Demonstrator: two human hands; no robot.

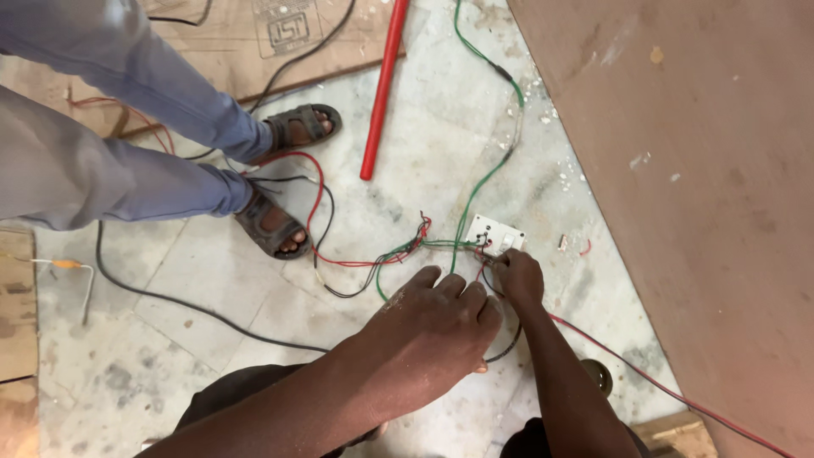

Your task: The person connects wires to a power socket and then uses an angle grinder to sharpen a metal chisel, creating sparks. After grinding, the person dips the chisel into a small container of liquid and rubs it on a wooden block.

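1. White switch plate (495, 234) lies on the marble floor (170, 339), beside the plywood sheet (695, 170), with red, green and black wires (398, 250) bunched at its near edge.
2. Right hand (517, 278) pinches the wire ends at the plate, fingers closed on them.
3. Left hand (437, 326) sits just beside, fingers curled down; cannot tell whether it grips anything.
4. Risk: loose strands are tangled, so a tug could pull a lead free or drag the plate.
5. Another person's sandalled feet (280, 225) stand on the trailing cables; a step could yank them.
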